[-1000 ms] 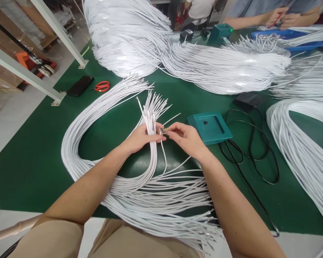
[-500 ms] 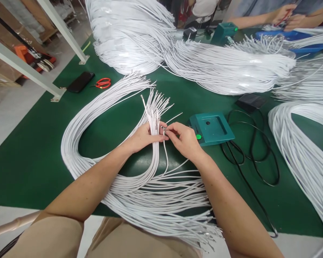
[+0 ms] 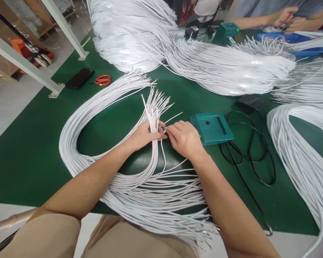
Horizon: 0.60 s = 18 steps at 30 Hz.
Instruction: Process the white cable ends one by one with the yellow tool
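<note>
My left hand [image 3: 146,135] is closed around an upright bunch of white cables [image 3: 154,150], whose tips fan out above the thumb. One separate white cable [image 3: 163,154] rises just right of the bunch, and its end sits between my two hands. My right hand [image 3: 183,138] pinches at that end, with fingertips close to those of my left hand. The exact fitting on the end is too small to make out. More white cables [image 3: 150,197] curve across the table below my hands, their ends lying toward the right forearm.
A teal device [image 3: 212,128] with a green light and a black cord [image 3: 254,157] lies right of my hands. Red-handled scissors [image 3: 102,80] and a black phone [image 3: 80,78] are at the left back. Large cable bundles [image 3: 226,68] lie behind. Across the table, a co-worker's hands [image 3: 288,19] hold a red-handled tool.
My right hand has turned, knuckles raised, and the pinched cable end now tilts toward it. The left hand keeps its hold on the bunch. The view has shifted slightly.
</note>
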### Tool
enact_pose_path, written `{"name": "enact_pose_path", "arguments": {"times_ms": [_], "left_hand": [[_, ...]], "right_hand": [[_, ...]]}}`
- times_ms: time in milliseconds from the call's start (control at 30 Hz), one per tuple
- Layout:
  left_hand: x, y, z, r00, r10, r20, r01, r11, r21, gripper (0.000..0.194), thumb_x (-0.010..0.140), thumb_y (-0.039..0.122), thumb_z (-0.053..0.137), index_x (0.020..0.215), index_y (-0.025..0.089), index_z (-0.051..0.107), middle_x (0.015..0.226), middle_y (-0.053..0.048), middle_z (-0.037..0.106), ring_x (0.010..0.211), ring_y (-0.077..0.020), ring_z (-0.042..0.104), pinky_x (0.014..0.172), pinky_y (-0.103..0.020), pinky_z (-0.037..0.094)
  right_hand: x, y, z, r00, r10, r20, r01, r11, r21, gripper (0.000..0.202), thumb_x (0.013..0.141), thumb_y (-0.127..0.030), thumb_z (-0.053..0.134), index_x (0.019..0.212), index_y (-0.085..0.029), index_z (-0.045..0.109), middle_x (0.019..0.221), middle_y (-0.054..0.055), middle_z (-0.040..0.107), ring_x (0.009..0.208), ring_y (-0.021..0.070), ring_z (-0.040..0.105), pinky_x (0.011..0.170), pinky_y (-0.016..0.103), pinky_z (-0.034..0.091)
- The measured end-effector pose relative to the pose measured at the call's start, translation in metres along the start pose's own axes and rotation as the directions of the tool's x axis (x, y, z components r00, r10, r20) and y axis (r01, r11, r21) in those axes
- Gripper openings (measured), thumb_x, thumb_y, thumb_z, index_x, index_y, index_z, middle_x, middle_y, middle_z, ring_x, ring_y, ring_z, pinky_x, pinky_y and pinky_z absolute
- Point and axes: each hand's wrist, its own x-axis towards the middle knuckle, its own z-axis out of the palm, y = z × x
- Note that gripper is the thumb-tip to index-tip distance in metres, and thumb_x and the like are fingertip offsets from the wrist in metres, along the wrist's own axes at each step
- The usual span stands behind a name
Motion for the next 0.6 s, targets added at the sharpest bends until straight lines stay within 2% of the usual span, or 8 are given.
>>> {"name": "enact_pose_path", "arguments": {"times_ms": [133,233,300,400,500,600], "left_hand": [[0.004,-0.004,-0.002,0.997,0.002,-0.082,-0.004,1.0,-0.025,0.042,0.068,0.015,0.073,0.108,0.014,0.06,0.077,0.001,0.064,0.078,-0.018,0.07,0.073,-0.03,0.054],[0.006,-0.007,-0.004,0.995,-0.003,-0.103,0.0,1.0,-0.026,0.043,0.065,0.016,0.076,0.105,0.014,0.061,0.076,0.001,0.064,0.073,-0.0165,0.07,0.072,-0.03,0.054],[0.007,-0.009,-0.005,0.994,0.001,-0.108,-0.004,1.0,-0.023,0.044,0.063,0.015,0.078,0.103,0.013,0.062,0.074,0.002,0.063,0.066,-0.0137,0.068,0.07,-0.029,0.054],[0.009,-0.011,-0.004,0.995,0.006,-0.104,-0.011,0.999,-0.044,0.044,0.062,0.015,0.079,0.102,0.013,0.061,0.071,0.003,0.064,0.064,-0.013,0.067,0.071,-0.029,0.055],[0.01,-0.015,-0.003,0.996,-0.003,-0.093,-0.004,0.997,-0.074,0.042,0.062,0.015,0.078,0.1,0.014,0.06,0.072,0.002,0.065,0.07,-0.0162,0.07,0.075,-0.032,0.056],[0.012,-0.018,-0.002,0.996,0.009,-0.091,-0.014,0.999,-0.052,0.041,0.062,0.015,0.078,0.098,0.014,0.059,0.072,0.002,0.067,0.07,-0.0177,0.071,0.076,-0.034,0.056]], "right_hand": [[0.005,0.003,-0.007,0.995,0.103,-0.011,-0.104,0.98,-0.172,0.019,0.092,-0.017,0.044,0.09,-0.015,0.062,0.091,0.01,0.066,0.092,0.0252,0.052,0.082,0.037,0.032],[0.01,0.009,-0.01,0.982,0.149,0.112,-0.129,0.977,-0.168,0.015,0.09,-0.016,0.047,0.091,-0.014,0.062,0.085,0.008,0.068,0.085,0.0234,0.055,0.085,0.036,0.031],[0.012,0.013,-0.013,0.97,0.151,0.19,-0.125,0.982,-0.142,0.01,0.087,-0.016,0.052,0.09,-0.014,0.062,0.082,0.007,0.069,0.081,0.0221,0.056,0.083,0.035,0.032],[0.014,0.017,-0.018,0.964,0.129,0.234,-0.098,0.985,-0.141,0.009,0.083,-0.015,0.057,0.091,-0.015,0.062,0.085,0.008,0.07,0.084,0.023,0.056,0.08,0.034,0.031],[0.012,0.02,-0.02,0.963,0.095,0.252,-0.058,0.987,-0.151,0.012,0.083,-0.011,0.055,0.091,-0.015,0.063,0.083,0.008,0.069,0.082,0.0229,0.055,0.079,0.034,0.031],[0.011,0.023,-0.019,0.967,0.096,0.235,-0.071,0.991,-0.112,0.011,0.083,-0.012,0.056,0.089,-0.015,0.065,0.081,0.009,0.069,0.083,0.0229,0.053,0.076,0.033,0.032]]}}
